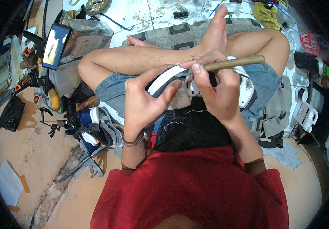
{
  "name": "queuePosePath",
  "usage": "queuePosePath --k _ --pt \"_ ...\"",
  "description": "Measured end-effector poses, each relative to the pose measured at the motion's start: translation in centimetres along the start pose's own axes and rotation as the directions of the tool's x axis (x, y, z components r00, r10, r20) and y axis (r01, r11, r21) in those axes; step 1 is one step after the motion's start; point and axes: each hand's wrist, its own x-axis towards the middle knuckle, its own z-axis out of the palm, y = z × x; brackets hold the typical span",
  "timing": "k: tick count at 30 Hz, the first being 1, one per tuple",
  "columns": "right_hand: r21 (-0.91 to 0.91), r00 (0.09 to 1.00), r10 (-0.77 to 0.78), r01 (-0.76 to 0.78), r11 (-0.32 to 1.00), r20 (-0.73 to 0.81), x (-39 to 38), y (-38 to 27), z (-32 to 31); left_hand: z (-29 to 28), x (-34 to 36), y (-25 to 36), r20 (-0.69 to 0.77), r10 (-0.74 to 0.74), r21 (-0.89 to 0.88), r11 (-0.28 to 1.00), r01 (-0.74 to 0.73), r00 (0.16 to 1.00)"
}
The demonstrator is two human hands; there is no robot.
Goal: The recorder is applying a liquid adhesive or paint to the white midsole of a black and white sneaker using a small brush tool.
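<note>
My left hand (146,100) is wrapped round a curved shoe sole (168,79) with a white edge and a dark grey inner side, its thumb pressing from below. In my right hand (222,86) is a wooden-handled tool (244,63), its handle pointing right. The tool's working end is at the far end of the sole, and my fingers mostly cover it, so its kind cannot be told. Both hands meet there, above my lap. Behind my right hand a white shoe (247,89) with a dark edge lies on my thigh. Black mesh fabric (187,129) covers my lap nearer to me.
On the left stand a phone (56,46) on a holder, a box (90,36) and several shoes (109,128); a clamp (86,162) lies below. To the right are a red-labelled bottle (311,44), a white container (305,116) and jars. A patterned mat (164,36) lies under my legs.
</note>
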Motion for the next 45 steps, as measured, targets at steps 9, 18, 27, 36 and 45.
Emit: queuePosePath --k 9,18,27,36,45 --pt "0.165 0.979 0.036 -0.002 0.986 -0.202 -0.6 0.7 0.2 0.0 -0.1 0.0 0.005 0.000 -0.017 1.000 0.000 1.000" --pt "0.217 0.986 0.034 0.002 0.976 -0.163 -0.7 0.6 0.2 0.1 -0.1 0.0 0.005 0.010 -0.020 1.000 -0.009 1.000" --pt "0.191 0.978 0.020 0.020 0.981 -0.207 -0.8 0.9 0.3 0.1 -0.4 0.2 0.012 0.011 -0.024 1.000 -0.011 1.000" --pt "-0.030 0.999 -0.024 0.023 0.999 -0.025 -0.2 -0.4 0.0 0.4 -0.3 0.2 -0.011 0.042 0.012 0.999 -0.042 0.999" --pt "0.147 0.985 -0.034 0.060 0.987 -0.172 -0.6 0.8 0.3 0.2 -0.4 0.3 -0.010 0.041 -0.004 0.999 -0.041 0.999"
